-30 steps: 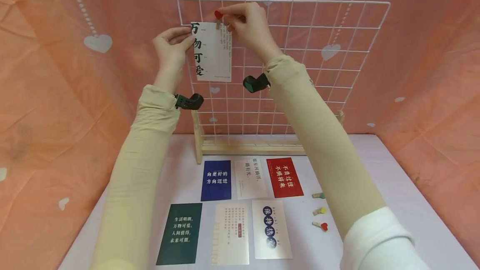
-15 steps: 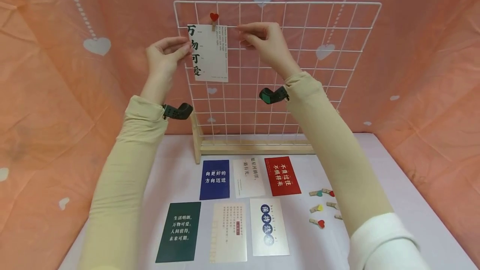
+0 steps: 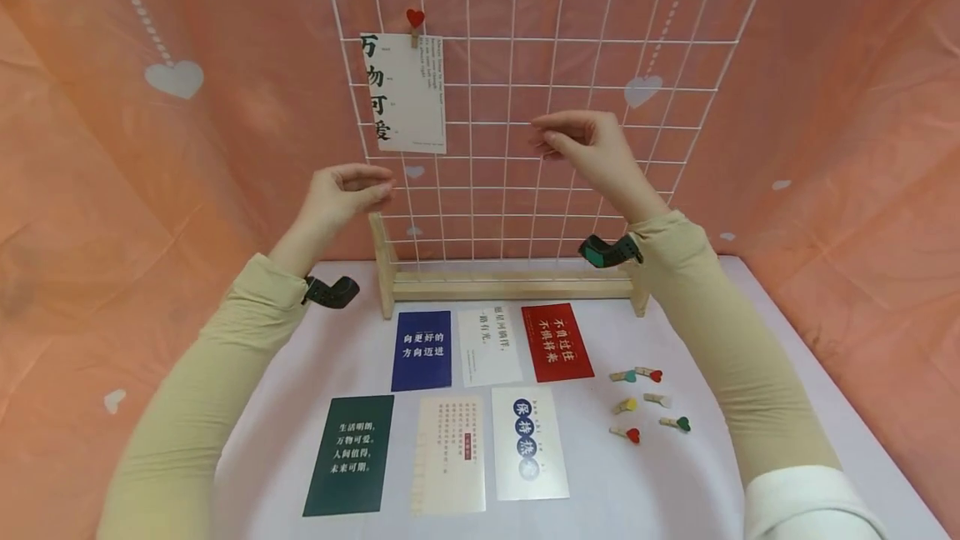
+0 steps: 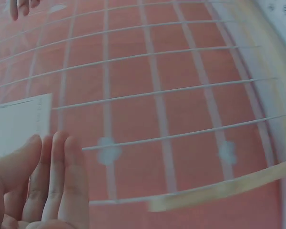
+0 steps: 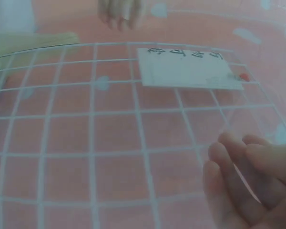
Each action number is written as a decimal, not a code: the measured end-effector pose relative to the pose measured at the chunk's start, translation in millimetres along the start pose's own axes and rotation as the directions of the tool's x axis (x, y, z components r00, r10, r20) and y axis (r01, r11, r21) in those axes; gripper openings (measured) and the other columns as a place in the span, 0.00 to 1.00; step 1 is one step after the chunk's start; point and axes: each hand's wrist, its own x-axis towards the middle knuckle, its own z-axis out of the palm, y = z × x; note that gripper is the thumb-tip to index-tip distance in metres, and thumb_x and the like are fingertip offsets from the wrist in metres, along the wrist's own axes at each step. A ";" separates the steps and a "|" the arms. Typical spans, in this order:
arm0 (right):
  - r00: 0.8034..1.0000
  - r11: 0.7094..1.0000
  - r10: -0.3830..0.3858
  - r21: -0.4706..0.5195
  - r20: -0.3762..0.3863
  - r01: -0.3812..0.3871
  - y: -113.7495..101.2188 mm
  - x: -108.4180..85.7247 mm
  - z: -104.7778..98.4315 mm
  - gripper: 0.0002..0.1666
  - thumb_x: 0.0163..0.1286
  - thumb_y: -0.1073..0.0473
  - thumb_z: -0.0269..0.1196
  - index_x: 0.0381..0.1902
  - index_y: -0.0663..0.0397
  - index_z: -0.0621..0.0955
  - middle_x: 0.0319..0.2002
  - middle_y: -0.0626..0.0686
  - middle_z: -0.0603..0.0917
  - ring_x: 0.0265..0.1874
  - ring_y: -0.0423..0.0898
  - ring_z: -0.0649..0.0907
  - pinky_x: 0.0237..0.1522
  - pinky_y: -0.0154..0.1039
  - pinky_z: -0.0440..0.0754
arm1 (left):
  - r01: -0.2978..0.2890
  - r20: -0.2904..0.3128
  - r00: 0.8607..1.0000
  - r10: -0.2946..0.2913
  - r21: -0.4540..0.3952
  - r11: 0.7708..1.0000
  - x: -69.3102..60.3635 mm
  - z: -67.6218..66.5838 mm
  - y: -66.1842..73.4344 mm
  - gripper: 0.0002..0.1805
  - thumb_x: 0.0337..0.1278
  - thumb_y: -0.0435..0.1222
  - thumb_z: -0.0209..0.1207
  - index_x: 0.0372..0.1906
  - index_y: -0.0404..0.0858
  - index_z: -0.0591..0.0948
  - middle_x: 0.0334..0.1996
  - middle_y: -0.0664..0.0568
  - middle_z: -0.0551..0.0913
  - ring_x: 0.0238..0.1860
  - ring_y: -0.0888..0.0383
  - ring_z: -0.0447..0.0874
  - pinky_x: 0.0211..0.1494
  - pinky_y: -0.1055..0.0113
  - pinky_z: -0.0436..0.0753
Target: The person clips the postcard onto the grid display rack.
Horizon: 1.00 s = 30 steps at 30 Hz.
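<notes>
A white card with large black characters hangs at the upper left of a white wire grid. A small wooden clothespin with a red heart clips its top edge to a wire. My left hand is in the air just below the card, apart from it, with nothing between its loosely bent fingers. Over the grid's middle right, my right hand hovers with thumb and fingers relaxed, holding nothing. In the right wrist view the fingers show a gap between them and the thumb.
The grid stands in a wooden base. Before it lie a blue card, a white card, a red card, a green card, a cream card and a blue-circled card. Several heart clothespins lie at right.
My right hand has let go of the red-heart clothespin and moved down to the right. My left hand has released the card's left edge and dropped below it. The card stays hanging.
</notes>
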 end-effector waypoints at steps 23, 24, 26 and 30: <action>0.975 0.975 0.215 -0.048 -0.064 -0.218 87.9 -134.0 -65.7 0.17 0.72 0.62 0.57 0.54 0.64 0.79 0.45 0.59 0.84 0.43 0.46 0.84 0.48 0.36 0.81 | 0.323 0.175 0.930 -0.323 0.029 0.946 -49.7 -33.3 -101.7 0.29 0.64 0.30 0.58 0.65 0.21 0.63 0.46 0.49 0.84 0.45 0.59 0.84 0.58 0.57 0.77; 0.971 0.971 0.227 -0.060 -0.070 -0.231 91.0 -138.5 -67.3 0.17 0.72 0.62 0.57 0.55 0.64 0.79 0.45 0.58 0.85 0.43 0.44 0.84 0.47 0.35 0.81 | 0.330 0.174 0.927 -0.332 0.037 0.943 -50.6 -34.0 -105.2 0.28 0.64 0.30 0.58 0.65 0.21 0.64 0.47 0.49 0.84 0.46 0.59 0.83 0.57 0.58 0.77; 0.964 0.963 0.251 -0.079 -0.084 -0.257 97.2 -146.9 -70.4 0.17 0.72 0.62 0.56 0.55 0.65 0.79 0.46 0.57 0.85 0.43 0.41 0.83 0.47 0.33 0.81 | 0.343 0.167 0.923 -0.347 0.052 0.938 -52.9 -35.4 -112.2 0.28 0.64 0.30 0.58 0.64 0.21 0.65 0.47 0.47 0.84 0.48 0.56 0.83 0.57 0.57 0.77; 0.955 0.947 0.280 -0.139 -0.094 -0.291 108.0 -161.2 -76.7 0.18 0.73 0.61 0.55 0.56 0.67 0.77 0.46 0.51 0.85 0.44 0.37 0.82 0.46 0.28 0.80 | 0.371 0.172 0.911 -0.374 0.050 0.927 -57.5 -38.0 -126.0 0.27 0.65 0.30 0.57 0.63 0.19 0.65 0.47 0.43 0.83 0.49 0.52 0.82 0.59 0.52 0.74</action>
